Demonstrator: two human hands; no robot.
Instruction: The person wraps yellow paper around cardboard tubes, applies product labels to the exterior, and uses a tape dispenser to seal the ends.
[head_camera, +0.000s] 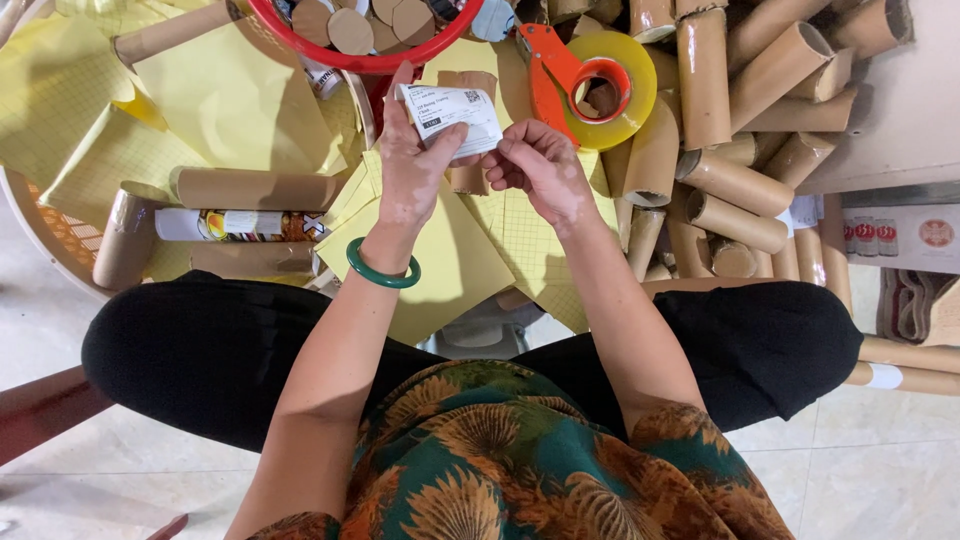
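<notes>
Hands, left to right: left hand (412, 165) — green bangle (383, 268) at the wrist — pinches a white printed label (450, 115); right hand (545, 170) nips its lower right corner, fingers closed on it. I see the label held in the air above yellow paper sheets (440, 250), a brown cardboard tube (468, 178) just beneath. Tape dispenser (585, 85), orange with a clear roll, lies to the right; stacked tubes (740, 150) beyond. Risk, as I judge it: sticky backing folding onto itself or catching a fingertip, creasing the label.

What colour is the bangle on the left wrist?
Dark green: the smooth round bangle sits just below the left hand, clearest in the head view.
</notes>
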